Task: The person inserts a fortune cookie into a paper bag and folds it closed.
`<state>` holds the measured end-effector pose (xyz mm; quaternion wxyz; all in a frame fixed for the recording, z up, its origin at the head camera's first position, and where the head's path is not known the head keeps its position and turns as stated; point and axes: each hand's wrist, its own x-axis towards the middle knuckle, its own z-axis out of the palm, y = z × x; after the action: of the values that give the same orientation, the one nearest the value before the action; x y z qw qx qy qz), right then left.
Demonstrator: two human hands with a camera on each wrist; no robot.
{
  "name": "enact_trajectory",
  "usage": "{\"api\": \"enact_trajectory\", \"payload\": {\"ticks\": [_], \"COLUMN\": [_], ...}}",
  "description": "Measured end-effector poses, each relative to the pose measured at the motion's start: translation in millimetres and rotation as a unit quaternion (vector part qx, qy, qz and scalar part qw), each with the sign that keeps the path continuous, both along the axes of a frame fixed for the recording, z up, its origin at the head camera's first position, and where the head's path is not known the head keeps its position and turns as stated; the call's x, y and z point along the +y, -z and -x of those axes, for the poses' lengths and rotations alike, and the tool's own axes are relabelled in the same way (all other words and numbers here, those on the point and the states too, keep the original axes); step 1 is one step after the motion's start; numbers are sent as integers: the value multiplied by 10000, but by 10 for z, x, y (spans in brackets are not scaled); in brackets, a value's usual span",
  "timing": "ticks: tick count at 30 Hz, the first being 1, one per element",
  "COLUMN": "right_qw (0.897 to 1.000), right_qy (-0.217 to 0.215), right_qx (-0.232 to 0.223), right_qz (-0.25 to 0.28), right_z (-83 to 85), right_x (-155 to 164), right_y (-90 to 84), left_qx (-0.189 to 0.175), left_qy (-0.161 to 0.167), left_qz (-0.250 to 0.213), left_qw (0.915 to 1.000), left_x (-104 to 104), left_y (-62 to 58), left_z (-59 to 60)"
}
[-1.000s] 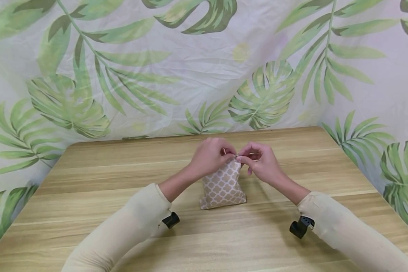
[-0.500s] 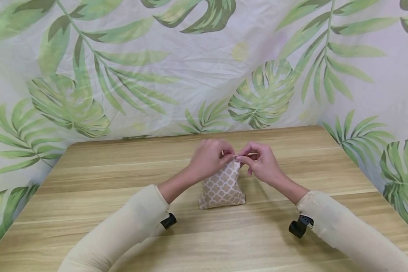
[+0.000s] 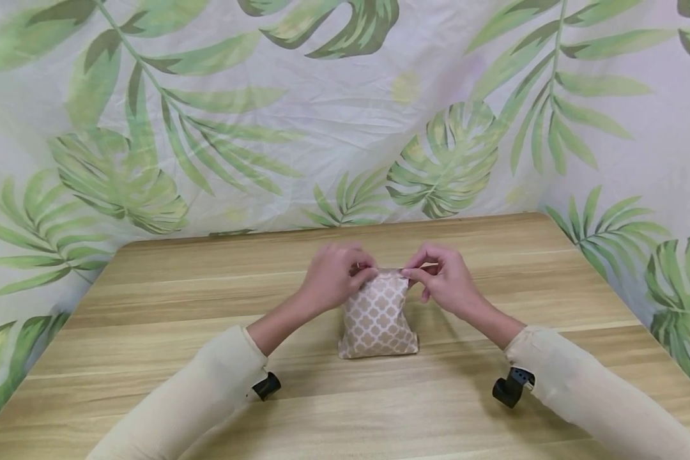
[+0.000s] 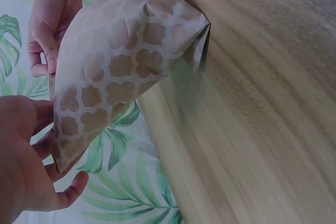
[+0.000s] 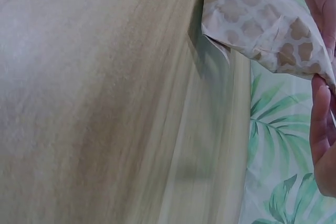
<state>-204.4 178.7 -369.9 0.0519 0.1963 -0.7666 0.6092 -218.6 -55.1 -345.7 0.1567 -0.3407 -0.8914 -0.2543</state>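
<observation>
A tan paper bag with a white lattice print stands upright on the wooden table, its sides puffed out and its top edge flattened. My left hand pinches the left end of that top edge between thumb and fingers. At the opposite end, my right hand pinches the other corner. The left wrist view shows the bag bulging from the side, with the left hand at its near corner. In the right wrist view the right hand grips the narrow edge. Whatever is inside the bag is hidden.
The wooden table stretches out on all sides of the bag. A leaf-printed cloth hangs behind its far edge. Black wrist cameras stick out below both cream sleeves.
The left hand has slid left along the bag's top edge, away from the right hand, and the edge between them now shows spread wider. The right hand has barely moved.
</observation>
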Motion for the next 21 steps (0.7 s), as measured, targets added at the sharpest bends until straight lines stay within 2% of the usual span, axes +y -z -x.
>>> {"api": "enact_trajectory", "payload": {"ticks": [8,11,15,21], "right_qw": [9996,9996,9995,9991], "right_qy": [244,244,240,227], "right_qx": [-51,-108,-201,-342], "right_qz": [101,76,48,65], "right_z": [20,17,17,34], "right_x": [91,105,102,94], "right_y": [35,38,40,54], "left_qx": [86,113,65,-212], "left_qy": [-478,-534,-510,-250], "left_qz": [-93,-1,28,-88], "left_qw": [9988,9985,9987,9994], "left_x": [-212,-264,-300,-338], "left_y": [74,86,88,87], "left_z": [9,2,-13,-28]}}
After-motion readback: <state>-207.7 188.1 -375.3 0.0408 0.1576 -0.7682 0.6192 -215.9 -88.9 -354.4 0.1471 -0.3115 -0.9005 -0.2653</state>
